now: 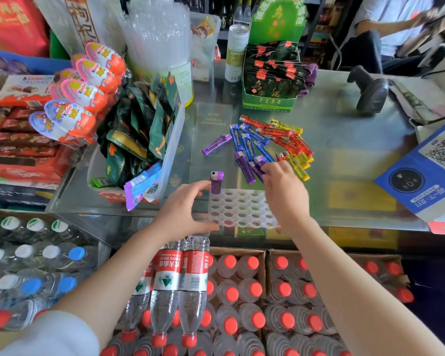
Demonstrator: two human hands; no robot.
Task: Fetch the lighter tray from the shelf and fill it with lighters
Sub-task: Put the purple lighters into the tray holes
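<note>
The clear tray lies at the near edge of the glass surface, steadied by the spread left hand; it is judged light and liable to slide. One purple lighter stands in its far-left corner hole. Loose lighters, judged light, stiff and smooth, are best pinched mid-body. The right hand reaches among them; its grip cannot be told. Snack displays crowd the left.

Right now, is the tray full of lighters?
No, the tray holds just one purple lighter in a corner; the other holes are empty.
</note>
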